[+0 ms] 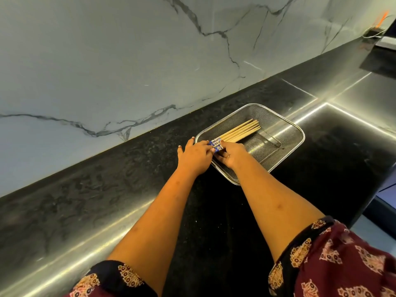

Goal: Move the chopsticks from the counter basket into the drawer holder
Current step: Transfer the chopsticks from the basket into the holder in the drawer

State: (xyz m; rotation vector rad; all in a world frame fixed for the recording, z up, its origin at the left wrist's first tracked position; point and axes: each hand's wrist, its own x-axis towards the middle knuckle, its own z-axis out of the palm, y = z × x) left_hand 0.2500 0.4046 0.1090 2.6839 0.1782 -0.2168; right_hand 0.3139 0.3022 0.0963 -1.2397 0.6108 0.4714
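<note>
Pick-up step: my left hand and right hand, fingers curled, pinch the chopsticks' blue near ends inside the basket on the desk. Next I'd lift them level; the drawer isn't in view.

Tan chopsticks with blue-white patterned ends; silver mesh basket.

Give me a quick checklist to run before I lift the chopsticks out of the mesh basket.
1. Chopsticks gathered side by side in one bundle: ok.
2. Nothing lying on top of them in the basket: ok.
3. Right hand grips their blue ends, thumb on top: ok.
4. Left hand touches the same ends; firm hold: cannot tell.
5. Drawer holder in sight for the drop-off: not ok, it is out of view.
</note>
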